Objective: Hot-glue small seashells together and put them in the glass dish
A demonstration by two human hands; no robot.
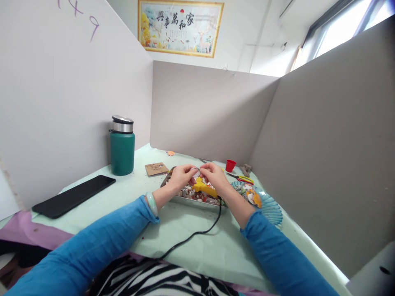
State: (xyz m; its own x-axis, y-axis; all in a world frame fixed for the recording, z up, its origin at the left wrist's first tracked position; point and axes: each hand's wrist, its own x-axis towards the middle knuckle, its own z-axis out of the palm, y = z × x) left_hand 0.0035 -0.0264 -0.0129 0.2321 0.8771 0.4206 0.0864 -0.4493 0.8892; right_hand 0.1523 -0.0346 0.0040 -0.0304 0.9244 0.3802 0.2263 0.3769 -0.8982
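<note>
Head view: my L hand (pixel 182 176) and R hand (pixel 215 174) are meeting over a metal tray (pixel 197 202), thumbs & fingers drawn nearly together, both sets of tips pinching a small pale piece (pixel 196 173) btwn them; which hand is bearing more of it I can't tell, nor its long axis, as my fingers are covering part of it. A yellow tool (pixel 206 188) is lying just below the piece, over the mixed small bits (pixel 187 192) in the tray; its long axis is running obliquely, from near my L fingers out to the R & twd me, so my R wrist is nearer the end where a black cord (pixel 197 233) is leaving. Whether my lower fingers are touching the tool I can't tell. A blue ribbed plate (pixel 274 210) is sitting R of the tray, just past my R forearm. Re writing: a wall picture (pixel 180 28) is showing five lg. Chinese chars, 家和萬事興 read R to L, + finer lines too small to read. The L partition (pixel 61 102) is bearing purple nos. (pixel 94 28), "4" & "9" being legible, w/ another stroke cut off at top. A green flask (pixel 122 153) & black slab (pixel 74 196) are showing no readable brand; marks on the cardboard sq. (pixel 156 169) are too small to make out.
</note>
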